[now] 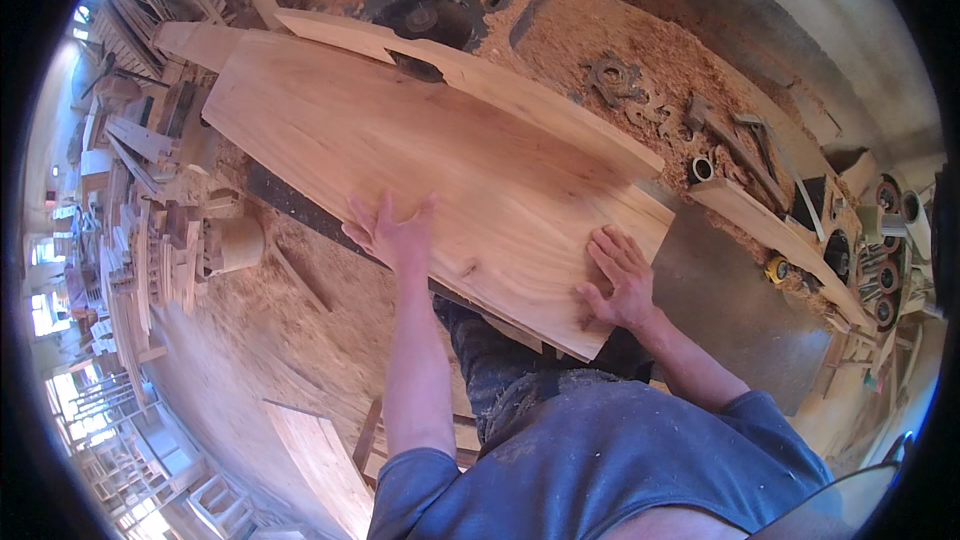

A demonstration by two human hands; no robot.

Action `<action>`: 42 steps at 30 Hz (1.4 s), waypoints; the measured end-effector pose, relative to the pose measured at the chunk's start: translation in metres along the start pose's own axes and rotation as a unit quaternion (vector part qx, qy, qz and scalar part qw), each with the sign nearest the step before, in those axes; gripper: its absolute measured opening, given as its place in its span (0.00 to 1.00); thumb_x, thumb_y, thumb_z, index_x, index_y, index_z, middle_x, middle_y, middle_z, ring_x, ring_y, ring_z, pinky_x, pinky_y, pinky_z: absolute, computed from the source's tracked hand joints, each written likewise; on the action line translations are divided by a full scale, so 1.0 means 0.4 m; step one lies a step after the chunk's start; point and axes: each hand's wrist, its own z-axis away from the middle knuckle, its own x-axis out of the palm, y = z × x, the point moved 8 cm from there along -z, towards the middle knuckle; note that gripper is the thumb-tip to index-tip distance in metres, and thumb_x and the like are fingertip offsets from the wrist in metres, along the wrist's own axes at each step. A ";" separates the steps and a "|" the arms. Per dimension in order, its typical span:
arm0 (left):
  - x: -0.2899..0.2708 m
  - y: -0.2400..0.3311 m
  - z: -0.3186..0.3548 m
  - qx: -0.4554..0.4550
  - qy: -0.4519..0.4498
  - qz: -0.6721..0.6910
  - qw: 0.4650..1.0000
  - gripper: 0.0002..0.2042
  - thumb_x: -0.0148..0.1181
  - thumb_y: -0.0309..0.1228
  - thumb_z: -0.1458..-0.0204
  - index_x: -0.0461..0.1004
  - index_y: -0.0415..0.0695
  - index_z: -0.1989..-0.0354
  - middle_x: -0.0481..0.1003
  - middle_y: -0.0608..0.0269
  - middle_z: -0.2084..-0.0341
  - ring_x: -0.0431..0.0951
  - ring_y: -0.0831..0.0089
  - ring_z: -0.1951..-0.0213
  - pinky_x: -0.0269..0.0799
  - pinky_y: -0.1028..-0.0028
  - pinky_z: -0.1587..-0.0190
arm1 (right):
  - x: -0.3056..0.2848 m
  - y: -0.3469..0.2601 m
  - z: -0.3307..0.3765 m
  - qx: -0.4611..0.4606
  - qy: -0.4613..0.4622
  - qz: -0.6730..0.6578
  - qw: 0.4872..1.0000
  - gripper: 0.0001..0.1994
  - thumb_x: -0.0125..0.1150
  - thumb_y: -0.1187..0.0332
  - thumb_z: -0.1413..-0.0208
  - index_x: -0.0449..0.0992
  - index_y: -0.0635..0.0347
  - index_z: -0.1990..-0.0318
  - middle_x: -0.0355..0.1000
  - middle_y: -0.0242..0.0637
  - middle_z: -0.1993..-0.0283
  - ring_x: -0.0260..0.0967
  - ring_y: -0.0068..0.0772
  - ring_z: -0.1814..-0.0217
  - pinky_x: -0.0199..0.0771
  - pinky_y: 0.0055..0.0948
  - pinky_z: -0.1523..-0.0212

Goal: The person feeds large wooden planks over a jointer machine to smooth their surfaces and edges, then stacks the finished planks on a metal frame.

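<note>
Both hands, left (392, 232) and right (622, 280), lie spread flat on the wooden board (420, 140).

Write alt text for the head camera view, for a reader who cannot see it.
Both bare hands press flat on a wide wooden board lying on a sawdust-covered saw table: the left hand near its left edge, the right hand near its near end. A circular saw blade meets the board's far end.
</note>
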 end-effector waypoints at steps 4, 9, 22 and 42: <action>-0.004 -0.015 -0.067 0.000 0.001 0.001 1.000 0.38 0.79 0.55 0.66 0.80 0.49 0.45 0.51 0.53 0.26 0.40 0.42 0.26 0.43 0.48 0.27 | 0.029 -0.023 -0.054 0.003 0.004 0.001 1.000 0.30 0.70 0.59 0.58 0.77 0.65 0.46 0.71 0.48 0.37 0.65 0.52 0.31 0.62 0.52 0.32; 0.013 -0.069 -0.163 0.011 0.010 -0.020 1.000 0.38 0.79 0.54 0.67 0.79 0.53 0.44 0.49 0.58 0.25 0.39 0.41 0.26 0.45 0.43 0.29 | 0.071 -0.053 -0.130 -0.001 0.018 -0.021 1.000 0.29 0.70 0.59 0.59 0.78 0.65 0.47 0.72 0.48 0.38 0.66 0.51 0.32 0.63 0.51 0.32; 0.016 -0.122 -0.381 0.003 -0.020 -0.016 1.000 0.38 0.78 0.54 0.63 0.77 0.53 0.41 0.47 0.59 0.24 0.37 0.40 0.25 0.46 0.42 0.29 | 0.185 -0.120 -0.289 0.022 0.015 -0.006 1.000 0.29 0.71 0.58 0.57 0.77 0.64 0.48 0.72 0.45 0.39 0.65 0.50 0.32 0.63 0.50 0.32; -0.013 -0.077 -0.306 0.016 -0.035 -0.021 0.999 0.32 0.72 0.48 0.52 0.77 0.41 0.42 0.49 0.60 0.25 0.39 0.38 0.27 0.49 0.42 0.30 | 0.369 -0.224 -0.535 0.009 0.003 -0.043 0.999 0.33 0.70 0.58 0.59 0.74 0.64 0.44 0.68 0.44 0.35 0.59 0.46 0.27 0.56 0.46 0.27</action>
